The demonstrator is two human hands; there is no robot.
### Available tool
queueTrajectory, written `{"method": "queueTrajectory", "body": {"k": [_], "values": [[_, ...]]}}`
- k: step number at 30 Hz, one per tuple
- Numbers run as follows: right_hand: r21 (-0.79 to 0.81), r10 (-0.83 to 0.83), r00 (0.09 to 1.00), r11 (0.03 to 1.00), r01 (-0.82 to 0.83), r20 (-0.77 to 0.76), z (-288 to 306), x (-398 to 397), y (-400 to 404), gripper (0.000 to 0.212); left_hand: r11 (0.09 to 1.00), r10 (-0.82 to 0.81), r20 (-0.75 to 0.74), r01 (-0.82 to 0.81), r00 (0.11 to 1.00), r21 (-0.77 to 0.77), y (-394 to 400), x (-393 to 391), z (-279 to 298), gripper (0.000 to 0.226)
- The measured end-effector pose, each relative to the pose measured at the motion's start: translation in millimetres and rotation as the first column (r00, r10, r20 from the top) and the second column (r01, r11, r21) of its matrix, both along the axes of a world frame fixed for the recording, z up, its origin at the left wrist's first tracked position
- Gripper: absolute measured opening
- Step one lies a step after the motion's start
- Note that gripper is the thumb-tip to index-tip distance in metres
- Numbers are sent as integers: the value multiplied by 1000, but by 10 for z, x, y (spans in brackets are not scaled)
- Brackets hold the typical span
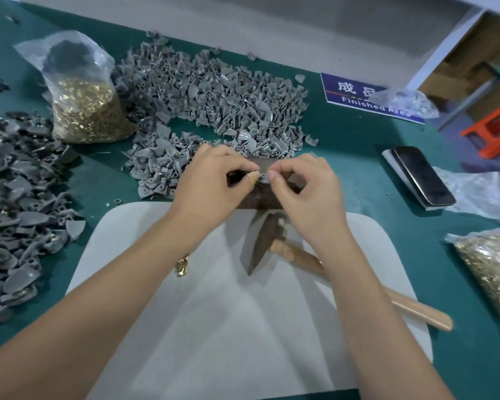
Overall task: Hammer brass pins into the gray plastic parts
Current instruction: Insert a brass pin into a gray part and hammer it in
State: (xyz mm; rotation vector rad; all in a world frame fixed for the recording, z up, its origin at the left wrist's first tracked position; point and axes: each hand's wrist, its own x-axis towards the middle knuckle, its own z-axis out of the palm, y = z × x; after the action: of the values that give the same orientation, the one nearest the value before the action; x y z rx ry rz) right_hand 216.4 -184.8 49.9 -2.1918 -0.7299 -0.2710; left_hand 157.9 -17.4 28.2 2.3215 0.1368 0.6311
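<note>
My left hand point(211, 183) and my right hand point(303, 189) meet over a dark metal block point(267, 197) at the middle of the table. Both pinch a small gray plastic part point(262, 176) between thumb and fingertips; my left thumb wears a tan bandage. Whether a brass pin sits in the part is hidden by the fingers. A hammer point(274, 243) with a dark head and wooden handle lies on the white mat point(214, 313) under my right wrist. A few brass pins point(182, 267) lie by my left forearm.
A big heap of gray parts point(214, 93) lies behind the block, another pile point(15, 197) at the left. Bags of brass pins stand at back left point(84, 108) and at the right edge point(491, 264). A phone point(422, 176), a blue sign point(355, 93) are at right.
</note>
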Motion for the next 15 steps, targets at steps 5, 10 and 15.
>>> {"method": "queueTrajectory", "body": {"k": [5,10,15], "values": [[-49,-37,999,998,38,32,-44,-21,86,8,999,34,13,-33,999,-39,-44,-31,-37,14],[-231,-25,988,971,60,153,31,-54,119,9,998,20,13,-19,1000,-64,-29,-34,-43,13],[-408,38,961,909,81,275,117,-71,163,17,997,24,17,-23,1000,-72,-39,-34,-39,13]]}}
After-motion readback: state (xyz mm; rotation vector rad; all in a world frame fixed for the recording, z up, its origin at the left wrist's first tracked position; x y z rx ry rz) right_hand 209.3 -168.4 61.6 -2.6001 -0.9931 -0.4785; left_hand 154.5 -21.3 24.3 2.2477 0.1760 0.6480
